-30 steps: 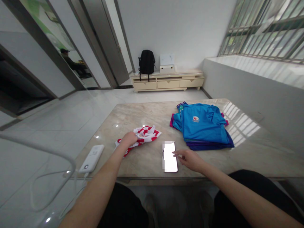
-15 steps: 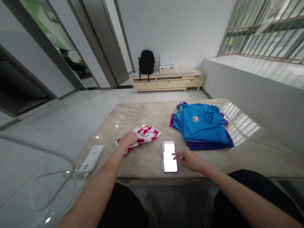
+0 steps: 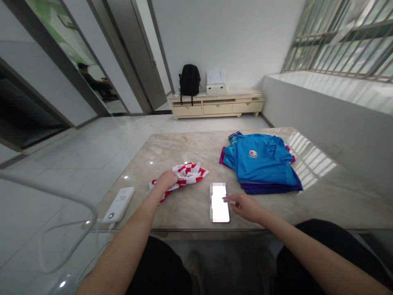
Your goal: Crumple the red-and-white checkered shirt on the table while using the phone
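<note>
In the head view, the marble-topped table (image 3: pixel 196 147) fills the middle of the frame, and both bare forearms reach up onto it from the bottom edge. The left hand (image 3: pixel 166 180), just left of centre, is curled loosely over the near end of a crumpled red-and-white checked cloth (image 3: pixel 190 172), its fingers bent down into the fabric; whether they actually pinch it cannot be told from here. The right hand (image 3: pixel 245 206), lower and right of centre, lies mostly open with one finger stretched toward a phone (image 3: pixel 220 203) and its tip touching the right edge of the bright screen; the hand grips nothing. The phone lies flat near the table's front edge, between the two hands, just below and right of the checked cloth. A stack of folded blue shirts (image 3: pixel 260 162) sits at centre right, near the phone but apart from it, with purple and magenta edges showing beneath. At lower left, on the table's near corner, rests a white power bank (image 3: pixel 119 203), with a white cable (image 3: pixel 46 192) looping away into the lower left of the frame. In the upper middle, against the far wall, stands a low cream cabinet (image 3: pixel 217 107) carrying a black backpack (image 3: pixel 189 80) and a white box (image 3: pixel 216 82). A barred window (image 3: pixel 340 37) occupies the upper right.
</note>
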`<control>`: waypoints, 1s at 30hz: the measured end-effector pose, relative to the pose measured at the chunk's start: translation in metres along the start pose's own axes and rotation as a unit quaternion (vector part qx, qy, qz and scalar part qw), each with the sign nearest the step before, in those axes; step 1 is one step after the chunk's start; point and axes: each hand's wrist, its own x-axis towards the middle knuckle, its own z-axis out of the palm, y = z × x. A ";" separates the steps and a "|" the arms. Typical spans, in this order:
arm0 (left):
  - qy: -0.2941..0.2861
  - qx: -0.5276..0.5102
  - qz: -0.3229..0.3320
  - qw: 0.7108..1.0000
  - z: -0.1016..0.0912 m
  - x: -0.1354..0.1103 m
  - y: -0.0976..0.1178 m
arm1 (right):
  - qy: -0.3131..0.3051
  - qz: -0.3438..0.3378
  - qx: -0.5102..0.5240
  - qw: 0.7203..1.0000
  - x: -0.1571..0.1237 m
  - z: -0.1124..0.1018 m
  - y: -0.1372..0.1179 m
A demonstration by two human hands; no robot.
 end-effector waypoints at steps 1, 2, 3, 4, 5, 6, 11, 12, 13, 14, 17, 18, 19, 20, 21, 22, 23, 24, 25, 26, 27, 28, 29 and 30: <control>0.001 0.000 0.000 1.000 0.000 0.000 0.000 | 0.000 0.000 0.001 1.000 0.000 -0.001 -0.001; 0.001 0.000 0.000 1.000 0.000 0.000 0.000 | -0.001 0.000 0.003 1.000 0.000 -0.001 -0.002; 0.002 0.000 0.000 1.000 0.000 0.000 0.000 | -0.004 0.001 0.006 1.000 -0.001 -0.002 -0.003; 0.002 0.001 0.000 1.000 0.000 0.000 0.000 | -0.008 0.000 0.010 1.000 -0.001 -0.002 -0.004; 0.002 0.001 0.001 1.000 0.000 0.000 0.000 | -0.015 -0.001 0.015 1.000 -0.001 -0.003 -0.005; 0.002 0.001 0.002 1.000 0.000 0.000 0.000 | -0.023 -0.003 0.020 1.000 -0.002 -0.003 -0.006; -0.004 0.003 0.002 1.000 0.001 0.001 -0.001 | -0.041 -0.003 0.024 0.999 -0.002 -0.001 -0.005; -0.004 0.003 0.001 1.000 0.001 0.001 -0.001 | -0.035 0.000 0.020 0.999 -0.002 -0.001 -0.004; -0.004 0.004 0.000 1.000 0.001 0.001 -0.001 | -0.029 0.002 0.016 0.999 -0.002 -0.001 -0.003; -0.004 0.005 -0.002 1.000 0.001 0.002 0.000 | -0.023 0.004 0.013 1.000 -0.001 -0.001 -0.003; -0.004 0.006 0.000 1.000 0.001 0.002 -0.001 | -0.012 0.003 0.008 1.000 0.000 0.000 -0.002; -0.004 0.007 0.001 1.000 0.001 0.002 -0.001 | -0.011 0.001 0.009 1.000 0.000 -0.001 -0.002; -0.004 0.007 0.001 1.000 0.001 0.002 -0.001 | -0.012 -0.001 0.011 1.000 0.000 -0.001 -0.002; -0.003 0.007 0.002 1.000 0.001 0.002 -0.001 | -0.013 -0.003 0.013 1.000 0.000 -0.001 -0.002; -0.003 0.007 0.002 1.000 0.001 0.001 -0.001 | -0.015 -0.004 0.016 1.000 0.000 -0.001 -0.002; -0.003 0.006 0.002 1.000 0.001 0.001 0.000 | -0.019 -0.005 0.020 1.000 -0.001 -0.001 -0.003; -0.003 0.006 0.003 1.000 0.000 0.000 0.000 | -0.024 -0.005 0.023 0.999 -0.001 -0.001 -0.003; -0.003 0.005 0.003 1.000 0.000 0.000 0.000 | -0.028 -0.006 0.025 0.999 -0.002 -0.001 -0.003; -0.003 0.005 0.004 1.000 -0.001 0.000 0.000 | -0.032 -0.006 0.026 0.999 -0.002 -0.001 -0.003; -0.003 0.005 0.004 1.000 -0.001 -0.001 0.001 | -0.033 -0.006 0.025 0.999 -0.002 -0.001 -0.003; -0.003 0.004 0.005 1.000 -0.001 -0.001 0.001 | -0.029 -0.005 0.022 0.999 -0.002 -0.001 -0.003; -0.004 0.004 0.005 1.000 -0.001 -0.001 0.001 | -0.024 -0.003 0.018 1.000 -0.002 -0.001 -0.003; -0.004 0.004 0.005 1.000 -0.001 0.000 0.001 | -0.018 0.000 0.014 1.000 -0.002 -0.001 -0.003; -0.005 0.003 0.006 1.000 -0.001 0.000 0.001 | -0.014 0.001 0.012 1.000 -0.001 -0.001 -0.003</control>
